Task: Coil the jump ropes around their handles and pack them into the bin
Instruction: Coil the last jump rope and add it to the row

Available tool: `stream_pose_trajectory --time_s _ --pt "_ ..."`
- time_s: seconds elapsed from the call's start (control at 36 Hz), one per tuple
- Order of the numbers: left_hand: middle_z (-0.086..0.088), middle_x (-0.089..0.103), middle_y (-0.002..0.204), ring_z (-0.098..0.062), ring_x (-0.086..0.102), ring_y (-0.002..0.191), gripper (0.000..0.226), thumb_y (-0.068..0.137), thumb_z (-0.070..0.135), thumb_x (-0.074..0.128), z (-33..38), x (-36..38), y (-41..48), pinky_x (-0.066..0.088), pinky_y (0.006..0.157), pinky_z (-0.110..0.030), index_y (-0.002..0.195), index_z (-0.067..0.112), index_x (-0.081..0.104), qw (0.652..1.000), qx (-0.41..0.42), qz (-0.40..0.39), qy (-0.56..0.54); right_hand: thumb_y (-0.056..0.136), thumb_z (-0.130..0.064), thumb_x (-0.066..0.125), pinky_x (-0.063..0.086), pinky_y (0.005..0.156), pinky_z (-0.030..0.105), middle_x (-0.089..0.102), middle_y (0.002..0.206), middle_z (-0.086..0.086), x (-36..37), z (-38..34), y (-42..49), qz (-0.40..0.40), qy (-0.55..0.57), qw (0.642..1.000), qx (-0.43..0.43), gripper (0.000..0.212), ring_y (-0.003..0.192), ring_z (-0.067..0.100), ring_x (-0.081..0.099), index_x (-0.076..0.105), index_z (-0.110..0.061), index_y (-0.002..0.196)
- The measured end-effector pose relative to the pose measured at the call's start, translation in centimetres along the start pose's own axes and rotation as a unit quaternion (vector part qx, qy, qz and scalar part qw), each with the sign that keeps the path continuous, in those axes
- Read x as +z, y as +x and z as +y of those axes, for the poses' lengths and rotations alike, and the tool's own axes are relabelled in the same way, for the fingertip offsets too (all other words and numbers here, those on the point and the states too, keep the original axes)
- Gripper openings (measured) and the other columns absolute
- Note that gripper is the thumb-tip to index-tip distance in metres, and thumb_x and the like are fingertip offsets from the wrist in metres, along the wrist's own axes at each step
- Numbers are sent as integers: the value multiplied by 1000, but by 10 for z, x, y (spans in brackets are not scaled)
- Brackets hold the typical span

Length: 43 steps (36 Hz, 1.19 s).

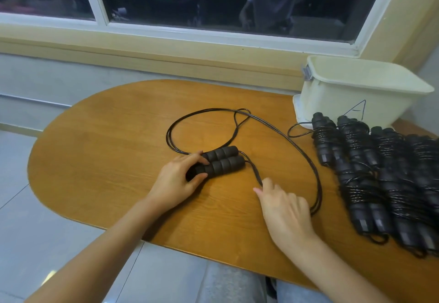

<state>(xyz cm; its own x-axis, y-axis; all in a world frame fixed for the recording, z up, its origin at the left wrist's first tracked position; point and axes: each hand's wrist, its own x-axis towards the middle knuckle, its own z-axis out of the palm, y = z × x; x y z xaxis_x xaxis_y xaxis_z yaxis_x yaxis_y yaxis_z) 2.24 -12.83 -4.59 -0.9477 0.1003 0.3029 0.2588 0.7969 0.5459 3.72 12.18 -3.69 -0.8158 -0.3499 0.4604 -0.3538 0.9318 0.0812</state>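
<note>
Gripping two ribbed foam handles point(223, 160) mid-table, the left hand point(175, 181) curls round them; the right hand point(285, 210) touches the glossy looped cord point(320, 193), though I cannot tell whether it pinches it.

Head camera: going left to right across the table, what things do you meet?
left hand → foam handles → right hand → coiled jump ropes

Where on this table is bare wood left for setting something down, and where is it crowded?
Bare: the left end of the table, left of the left hand gripping the handles; the back strip between the loose cord and the window-side edge; the near edge between the forearms. Crowded: the right side, where coiled ropes reach the bin.
</note>
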Motion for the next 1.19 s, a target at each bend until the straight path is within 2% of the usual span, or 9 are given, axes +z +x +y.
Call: stream_pose_trajectory --time_s 0.14,0.31,0.42,0.53,0.64,0.78,1.03,1.11,1.19 --pt "8 53 143 -14 53 126 26 87 26 73 8 -2 0 41 103 -30 113 30 69 999 -27 7 -15 92 -31 43 26 35 25 48 50 -3 5 -24 -15 108 -8 993 -50 32 39 14 49 56 -17 67" --pt "4 54 143 -16 58 122 28 88 35 69 13 -8 2 46 99 -30 114 25 70 999 -34 -15 1 86 -39 60 39 43 26 51 56 -6 9 -67 -22 107 18 988 -111 26 54 13 53 57 -22 67" --pt "1 51 146 -14 54 126 74 74 79 49 22 -15 4 45 93 -26 120 24 65 996 -47 -67 17 83 -40 61 38 43 25 53 57 -6 7 -81 -19 95 22 988 -116 24 55 12 53 58 -23 66" --pt "-1 57 135 -22 54 121 101 55 93 52 30 -15 12 48 92 -31 128 22 54 982 -67 -131 115 91 -39 53 39 44 25 54 57 -5 7 -84 -18 87 20 989 -118 29 56 12 55 61 -22 68" --pt "4 60 110 -15 56 95 88 63 78 70 40 -15 19 42 70 -25 127 21 48 971 -69 -150 173 84 -41 74 42 46 25 58 58 -5 4 -80 -20 69 31 987 -138 24 57 12 58 69 -20 73" --pt "6 55 93 -15 53 79 63 72 53 74 45 -15 25 40 61 -25 119 19 50 966 -63 -139 207 94 -33 43 39 46 24 54 58 -9 6 -68 -17 72 80 982 -152 32 58 11 54 65 -25 71" --pt "7 57 94 -14 55 79 41 83 37 72 24 -10 21 39 64 -22 118 26 53 986 -55 -68 138 92 -38 54 46 46 24 64 75 -12 9 12 19 -24 206 961 -185 26 76 12 55 73 -22 85" --pt "0 62 116 -20 63 101 59 83 37 74 12 -4 15 52 84 -32 133 32 44 994 -54 -55 77 91 -44 49 36 55 12 63 82 -16 12 31 27 -83 219 959 -157 31 85 10 53 74 -25 91" --pt "-2 59 131 -20 56 118 74 85 35 74 7 0 11 47 98 -33 149 25 38 996 -36 -39 69 91 -48 45 40 59 16 62 85 -17 15 37 30 -101 235 955 -149 36 89 8 51 74 -26 94"
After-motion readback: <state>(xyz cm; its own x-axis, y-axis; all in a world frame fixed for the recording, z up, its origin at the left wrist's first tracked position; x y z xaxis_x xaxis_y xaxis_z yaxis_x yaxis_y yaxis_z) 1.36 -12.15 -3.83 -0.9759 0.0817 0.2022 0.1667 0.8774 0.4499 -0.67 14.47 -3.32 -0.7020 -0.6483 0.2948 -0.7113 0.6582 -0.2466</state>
